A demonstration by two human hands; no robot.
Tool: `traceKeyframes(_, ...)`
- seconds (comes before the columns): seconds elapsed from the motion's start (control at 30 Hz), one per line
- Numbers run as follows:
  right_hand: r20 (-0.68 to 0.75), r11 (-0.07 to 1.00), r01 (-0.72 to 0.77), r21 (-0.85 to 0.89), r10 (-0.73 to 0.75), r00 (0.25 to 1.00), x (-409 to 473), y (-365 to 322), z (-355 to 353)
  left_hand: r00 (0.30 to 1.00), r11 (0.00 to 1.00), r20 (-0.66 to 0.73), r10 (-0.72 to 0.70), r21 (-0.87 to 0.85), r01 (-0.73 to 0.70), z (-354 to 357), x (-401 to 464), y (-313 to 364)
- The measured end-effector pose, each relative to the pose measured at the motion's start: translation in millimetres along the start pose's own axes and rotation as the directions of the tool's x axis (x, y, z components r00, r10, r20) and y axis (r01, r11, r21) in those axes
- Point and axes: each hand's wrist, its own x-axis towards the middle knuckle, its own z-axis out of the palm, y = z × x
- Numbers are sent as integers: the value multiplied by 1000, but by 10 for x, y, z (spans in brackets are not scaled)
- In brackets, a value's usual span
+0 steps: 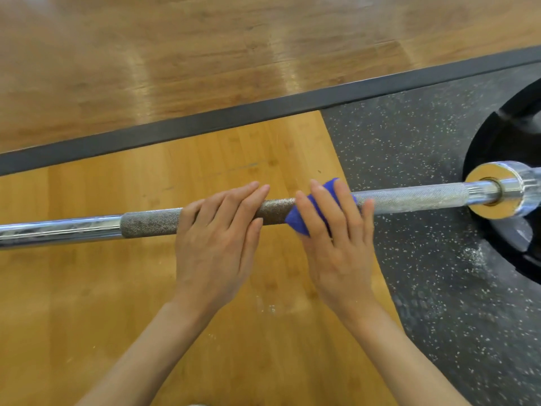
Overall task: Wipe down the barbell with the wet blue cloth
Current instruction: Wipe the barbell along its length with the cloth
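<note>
Two hands lie on one barbell (152, 222): left hand (216, 238) flat, fingers straight; right hand (336, 238) pressing one blue cloth (298, 219) onto the knurling with straight fingers. One black plate (497, 142) sits at 3 o'clock on speckled mat (395, 136).

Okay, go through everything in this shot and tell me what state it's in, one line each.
barbell: lying level above the floor, knurled part darker left of the cloth, brighter right of it.
blue cloth: bunched on the bar under the right hand.
left hand: fingers straight, resting on the bar, bare.
right hand: fingers straight, pressing the cloth to the bar.
weight plate: black, loaded on the right-end sleeve.
</note>
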Motion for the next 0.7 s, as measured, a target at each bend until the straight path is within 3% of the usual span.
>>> traceKeyframes(0.27,106,939,-340,46,334,937,852,-155,-95,998,997,-34,-54,-60,51,41,49,29)
traceKeyframes(0.43,184,986,-156,61,143,972,327,-159,-258,996,996,-57,-63,-62,59,58,28,40)
traceKeyframes(0.53,160,984,-170,48,160,974,459,-213,-273,995,994,-55,-87,-72,83,69,-12,69)
traceKeyframes(0.57,226,972,-232,32,219,949,677,-229,-287,995,993,-50,-90,-79,86,66,-36,79)
traceKeyframes(0.63,538,979,-202,-33,188,822,1085,-227,-316,995,994,-59,-81,-77,77,56,-61,85)
traceKeyframes(0.67,635,986,-165,-33,148,759,1117,-178,-300,996,995,-56,-73,-74,69,50,-71,84)
traceKeyframes(0.7,655,986,-166,-1,126,745,1080,-160,-308,997,995,-50,-66,-72,62,42,-81,83)
